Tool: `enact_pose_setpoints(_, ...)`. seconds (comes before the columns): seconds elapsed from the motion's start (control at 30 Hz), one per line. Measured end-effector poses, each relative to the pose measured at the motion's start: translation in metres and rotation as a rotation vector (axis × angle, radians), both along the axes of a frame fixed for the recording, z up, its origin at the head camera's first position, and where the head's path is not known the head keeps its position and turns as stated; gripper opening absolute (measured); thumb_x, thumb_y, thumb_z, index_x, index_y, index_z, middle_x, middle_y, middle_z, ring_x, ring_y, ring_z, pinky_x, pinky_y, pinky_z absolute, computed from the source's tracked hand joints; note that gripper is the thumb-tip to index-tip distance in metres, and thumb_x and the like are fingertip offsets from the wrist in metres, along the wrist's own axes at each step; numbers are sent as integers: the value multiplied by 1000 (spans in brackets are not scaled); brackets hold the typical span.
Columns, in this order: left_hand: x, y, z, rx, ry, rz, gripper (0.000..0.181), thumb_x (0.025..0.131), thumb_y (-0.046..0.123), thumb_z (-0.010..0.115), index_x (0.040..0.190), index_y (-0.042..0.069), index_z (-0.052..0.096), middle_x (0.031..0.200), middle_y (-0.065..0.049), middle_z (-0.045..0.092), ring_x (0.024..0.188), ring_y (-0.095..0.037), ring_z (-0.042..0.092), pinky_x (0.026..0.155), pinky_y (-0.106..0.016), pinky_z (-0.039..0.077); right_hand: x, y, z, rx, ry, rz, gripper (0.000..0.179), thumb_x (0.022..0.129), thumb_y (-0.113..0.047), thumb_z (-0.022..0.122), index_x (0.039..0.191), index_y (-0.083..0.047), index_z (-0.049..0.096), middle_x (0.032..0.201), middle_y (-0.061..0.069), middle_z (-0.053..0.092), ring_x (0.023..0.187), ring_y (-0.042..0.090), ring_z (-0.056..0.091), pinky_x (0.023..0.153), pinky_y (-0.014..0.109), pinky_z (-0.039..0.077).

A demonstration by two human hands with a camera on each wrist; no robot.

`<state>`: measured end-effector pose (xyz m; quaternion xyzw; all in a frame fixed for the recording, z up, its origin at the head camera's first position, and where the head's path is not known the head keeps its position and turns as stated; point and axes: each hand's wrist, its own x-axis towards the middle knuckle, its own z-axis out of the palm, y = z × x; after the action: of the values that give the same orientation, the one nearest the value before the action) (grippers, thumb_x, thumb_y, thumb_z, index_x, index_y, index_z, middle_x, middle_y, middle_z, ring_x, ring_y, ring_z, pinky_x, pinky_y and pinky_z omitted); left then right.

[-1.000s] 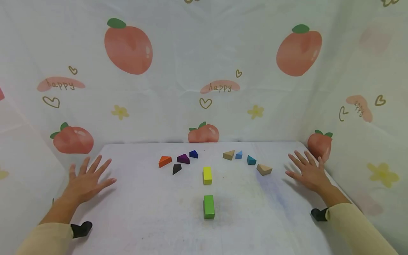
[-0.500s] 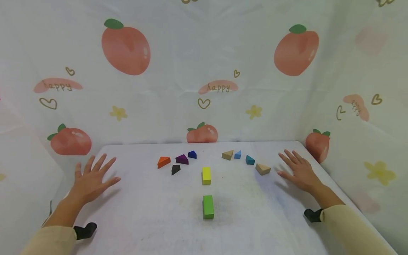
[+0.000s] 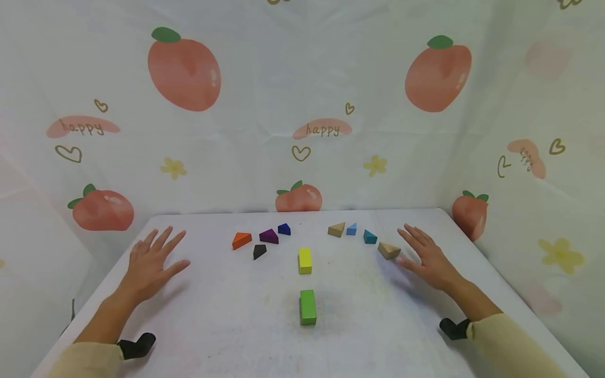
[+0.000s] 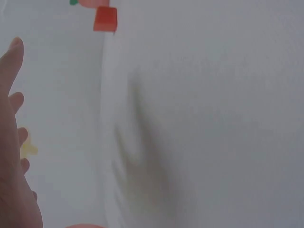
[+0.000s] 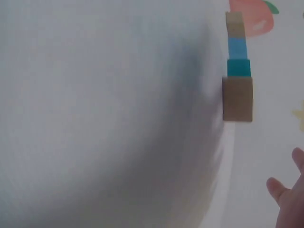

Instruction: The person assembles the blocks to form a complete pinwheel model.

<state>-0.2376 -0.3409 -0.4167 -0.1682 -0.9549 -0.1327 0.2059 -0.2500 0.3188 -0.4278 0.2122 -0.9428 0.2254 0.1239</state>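
Note:
My left hand [image 3: 148, 268] hovers over the left side of the white table, fingers extended and holding nothing; an orange triangular block [image 3: 242, 240] is the nearest piece to it. On the other side, my right hand [image 3: 430, 262] is held above the table with straight fingers, its thumb tip right by a natural-wood triangular block [image 3: 389, 250]. In the right wrist view that wooden block [image 5: 237, 99] stands before teal [image 5: 239, 67], light blue and wooden ones. A yellow rectangular block [image 3: 305, 261] and a green rectangular block [image 3: 308, 307] lie along the middle.
Purple [image 3: 269, 236], dark blue [image 3: 284, 229] and black [image 3: 259, 251] blocks sit at the back left of the table [image 3: 227, 325]. Another wooden triangular block [image 3: 336, 229] is at the back right. A printed cloth [image 3: 255, 105] surrounds the table.
Both hands have moved inward over the table, the left one to the right and the right one to the left. The blocks have kept their places on the table.

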Motion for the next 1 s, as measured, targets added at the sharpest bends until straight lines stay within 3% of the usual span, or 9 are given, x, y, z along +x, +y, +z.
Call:
enact_pose_setpoints(0.23,2,22,8,70,-2,-51,70,93,43,60,153,19,32,153,-24,29,140,-48,17,106,-71,5,9,-19,4,-110,-8,71,76,90,-28,68,154,-18,29,159,12,20,143,40,15,101,75,20)
enact_pose_setpoints(0.5,6,53,23,206,-3,-80,59,94,31,64,146,12,44,141,-21,48,128,-43,41,96,-69,33,18,-42,10,-198,16,77,74,89,-20,71,153,-17,32,156,13,30,139,41,27,100,72,28)
enact_pose_setpoints(0.73,7,77,33,271,33,-97,52,94,25,65,141,9,51,133,-20,55,121,-40,49,92,-65,41,23,-60,13,-307,116,132,64,87,-7,71,145,-11,44,145,12,47,119,33,53,89,58,48)
enact_pose_setpoints(0.9,5,90,35,348,45,-134,47,95,21,64,138,7,53,131,-18,58,115,-36,53,87,-61,47,28,-76,18,-375,164,177,58,84,3,71,138,-4,51,135,13,56,109,29,60,85,38,55)
enact_pose_setpoints(1.0,3,98,37,378,56,-155,43,95,19,64,136,7,55,130,-16,59,113,-34,55,84,-57,50,35,-87,26,-422,168,195,54,82,10,69,133,2,53,128,17,60,108,32,60,83,38,55)
